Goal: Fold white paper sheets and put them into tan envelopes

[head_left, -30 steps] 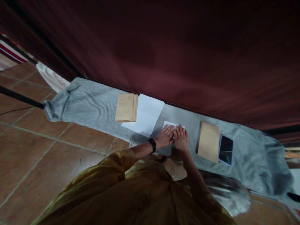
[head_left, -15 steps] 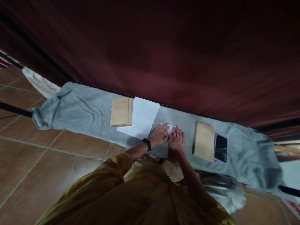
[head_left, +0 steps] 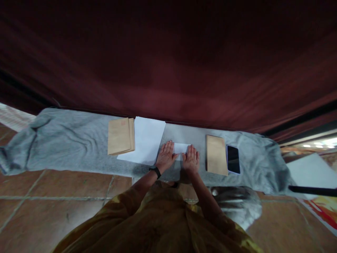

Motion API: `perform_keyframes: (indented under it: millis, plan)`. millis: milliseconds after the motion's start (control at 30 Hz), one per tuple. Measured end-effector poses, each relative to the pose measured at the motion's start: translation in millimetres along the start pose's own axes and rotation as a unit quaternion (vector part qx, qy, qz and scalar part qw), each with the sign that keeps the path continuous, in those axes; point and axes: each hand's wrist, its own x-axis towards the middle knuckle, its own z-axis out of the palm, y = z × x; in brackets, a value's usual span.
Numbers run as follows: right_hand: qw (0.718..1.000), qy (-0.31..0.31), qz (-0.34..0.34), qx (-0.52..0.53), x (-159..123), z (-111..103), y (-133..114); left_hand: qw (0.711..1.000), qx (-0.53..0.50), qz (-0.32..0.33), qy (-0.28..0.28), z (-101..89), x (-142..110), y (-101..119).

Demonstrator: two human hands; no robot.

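A small white folded sheet of paper (head_left: 181, 147) lies flat on the grey cloth between my hands. My left hand (head_left: 165, 156), with a black band on its wrist, rests flat on the paper's left end, fingers stretched out. On the right end lies my right hand (head_left: 191, 159), also flat with its fingers extended. Left of my left hand is a stack of larger white paper (head_left: 149, 138). Brown envelopes (head_left: 119, 137) overlap its left edge. To the right of my right hand sits another stack of brown envelopes (head_left: 216, 154).
A phone (head_left: 233, 159) lies right of the right-hand envelopes. The grey cloth (head_left: 71, 140) covers a long narrow surface, with a dark red fabric (head_left: 168, 77) rising behind it. Black bars (head_left: 310, 190) stick out at the right end. Tiled floor (head_left: 60, 214) shows below.
My hands have moved apart to the two ends of the folded paper, showing its middle. The whole view has turned and shifted, so the bench appears more level.
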Motion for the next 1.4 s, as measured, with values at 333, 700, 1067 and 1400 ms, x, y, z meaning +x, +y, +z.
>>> perform_keyframes:
  millis: [333,700,1067,1400]
  plan:
    - [0.999,0.0,-0.043,0.019,-6.0,-11.9,-7.7,1.0,0.008,-0.003,0.001,0.4,1.9,1.6]
    - [0.995,-0.059,-0.08,0.023,-30.0,-21.0,-2.8,0.997,0.027,0.076,-0.009,-11.8,-0.1,8.2]
    - [0.994,-0.067,-0.085,0.015,-44.6,-30.6,8.0,0.996,0.018,0.085,-0.028,-10.7,0.4,10.5]
    - [0.989,-0.072,-0.131,0.018,-45.7,-30.6,2.1,0.996,0.02,0.079,-0.044,-8.4,1.9,11.9]
